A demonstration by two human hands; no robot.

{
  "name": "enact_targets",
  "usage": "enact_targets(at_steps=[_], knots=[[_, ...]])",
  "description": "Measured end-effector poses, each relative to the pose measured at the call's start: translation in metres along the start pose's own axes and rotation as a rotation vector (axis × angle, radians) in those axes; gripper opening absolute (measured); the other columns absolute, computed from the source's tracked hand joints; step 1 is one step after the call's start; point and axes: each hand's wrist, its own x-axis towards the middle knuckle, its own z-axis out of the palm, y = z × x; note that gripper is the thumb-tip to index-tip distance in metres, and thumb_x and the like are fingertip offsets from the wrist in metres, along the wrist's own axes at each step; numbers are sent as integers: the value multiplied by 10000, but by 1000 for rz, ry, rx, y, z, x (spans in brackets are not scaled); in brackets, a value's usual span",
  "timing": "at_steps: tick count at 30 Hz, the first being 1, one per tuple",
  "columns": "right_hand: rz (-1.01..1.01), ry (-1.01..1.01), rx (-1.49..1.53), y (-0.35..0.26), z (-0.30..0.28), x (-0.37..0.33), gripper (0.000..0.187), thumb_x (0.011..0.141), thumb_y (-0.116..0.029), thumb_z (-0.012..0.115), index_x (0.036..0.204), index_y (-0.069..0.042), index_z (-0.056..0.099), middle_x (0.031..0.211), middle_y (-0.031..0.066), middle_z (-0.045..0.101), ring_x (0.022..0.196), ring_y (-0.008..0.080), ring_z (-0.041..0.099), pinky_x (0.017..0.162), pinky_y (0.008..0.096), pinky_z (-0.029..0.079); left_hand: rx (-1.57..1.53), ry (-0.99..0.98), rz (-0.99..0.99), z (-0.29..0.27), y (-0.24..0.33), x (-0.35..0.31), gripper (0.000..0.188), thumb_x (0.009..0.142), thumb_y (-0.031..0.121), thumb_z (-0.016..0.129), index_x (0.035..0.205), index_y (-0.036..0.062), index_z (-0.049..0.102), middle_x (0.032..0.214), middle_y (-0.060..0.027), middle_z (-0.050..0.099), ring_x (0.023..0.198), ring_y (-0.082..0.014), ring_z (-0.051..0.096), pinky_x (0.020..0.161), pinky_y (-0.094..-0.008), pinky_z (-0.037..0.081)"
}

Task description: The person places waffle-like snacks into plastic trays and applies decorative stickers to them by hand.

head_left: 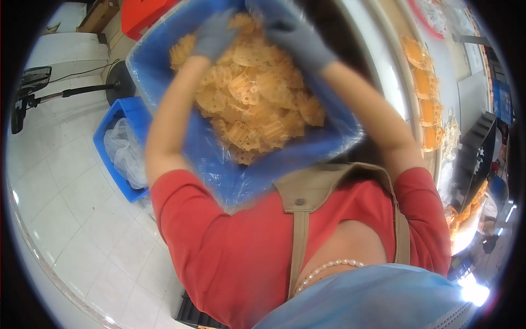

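A heap of translucent orange plastic parts point(249, 90), with flat and ribbed faces, lies in a large blue bin point(192, 145) lined with clear plastic film. My left hand point(215, 37), in a grey glove, is over the far left of the heap, touching or just above the parts. Across from it, my right hand point(296, 43), gloved too, is at the bin's far right side, beside the heap. Both hands are smeared by motion. Their fingers are too blurred to show whether they grip anything.
Left of the bin, a smaller blue crate point(121, 151) holds crumpled clear plastic bags. A fan point(33, 96) stands on the tiled floor beyond it. A red container point(143, 16) is at the far left. On the right, a row of orange parts point(427, 98) lies along the workbench, near a black tray point(472, 164).
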Motion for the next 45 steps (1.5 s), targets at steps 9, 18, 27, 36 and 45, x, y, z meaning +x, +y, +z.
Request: enact_targets(at_steps=[9, 18, 27, 36, 45], knots=[[139, -323, -591, 64, 96, 42, 875, 670, -309, 705, 1401, -129, 260, 1308, 173, 432, 1174, 347, 457, 958, 414, 410, 218, -356, -65, 9, -85, -23, 484, 768, 175, 656, 1231, 224, 529, 1269, -82, 500, 1139, -279, 501, 953, -371, 417], [71, -330, -615, 55, 104, 48, 784, 663, -207, 651, 1371, -111, 329, 1301, 168, 431, 1172, 330, 468, 965, 403, 403, 153, -754, -213, -10, -65, 15, 371, 759, 116, 573, 1129, 126, 594, 1152, -115, 591, 1044, -272, 567, 890, -345, 450], [-5, -445, -416, -14, 45, 31, 853, 669, -247, 686, 1403, -99, 278, 1248, 205, 475, 1149, 309, 494, 974, 382, 410, -319, -816, -305, -15, -122, 22, 392, 750, 201, 644, 1112, 61, 592, 951, -80, 621, 853, -172, 573, 720, -305, 492], [-273, -270, -639, -100, -140, 8, 642, 756, -156, 688, 1312, -28, 394, 1156, 150, 556, 949, 219, 559, 828, 313, 469, -562, -670, -406, -43, -99, 21, 377, 792, 256, 661, 1104, 55, 594, 919, -31, 599, 785, -126, 545, 635, -285, 472], [119, -329, -1059, -28, -291, 3, 783, 684, -124, 675, 1385, -157, 328, 1272, 166, 441, 1080, 330, 509, 897, 409, 433, -1334, -445, -192, -74, 23, 85, 423, 851, 244, 623, 1193, 12, 533, 1069, -64, 599, 958, -152, 595, 780, -255, 488]])
